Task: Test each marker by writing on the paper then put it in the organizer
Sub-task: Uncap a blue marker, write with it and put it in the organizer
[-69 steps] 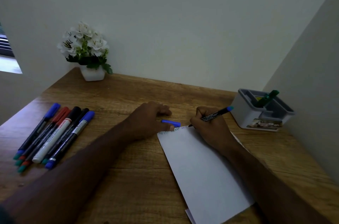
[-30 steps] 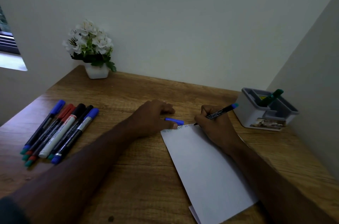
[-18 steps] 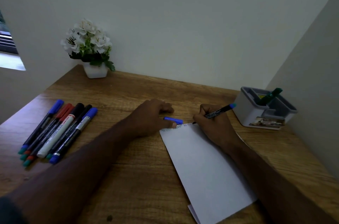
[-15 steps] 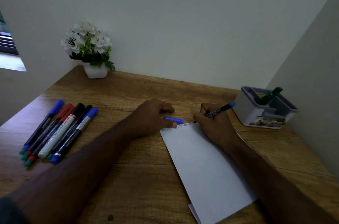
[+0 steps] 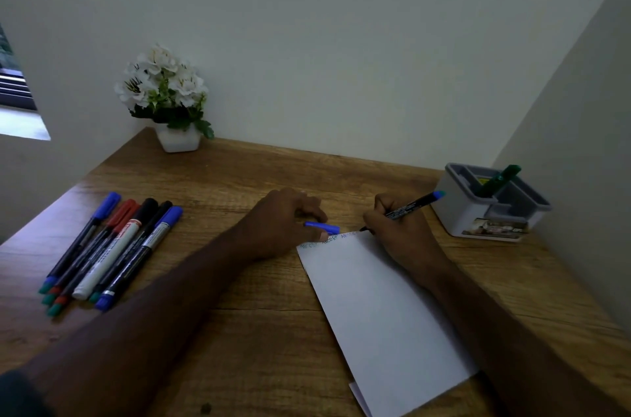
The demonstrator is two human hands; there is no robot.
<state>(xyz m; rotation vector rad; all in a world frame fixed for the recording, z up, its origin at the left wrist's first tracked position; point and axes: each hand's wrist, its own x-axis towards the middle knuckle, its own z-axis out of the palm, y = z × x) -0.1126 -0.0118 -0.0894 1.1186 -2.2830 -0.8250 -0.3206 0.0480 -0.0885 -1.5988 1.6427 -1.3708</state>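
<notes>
The blue marker (image 5: 408, 206) is gripped in the right hand's (image 5: 401, 232) curled fingers, its tip at the paper's (image 5: 382, 310) top edge, where the line of lettering has lengthened rightward since 2.3 s ago. The left hand (image 5: 283, 222), just left of that grip, pinches the blue cap (image 5: 322, 227); this test looks nearly done, with the organizer (image 5: 491, 208) to the right.

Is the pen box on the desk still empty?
No, a green marker already stands tilted inside the organizer, at the right end of the desk.

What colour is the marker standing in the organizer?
Green, clearest in the head view, leaning in the organizer.
</notes>
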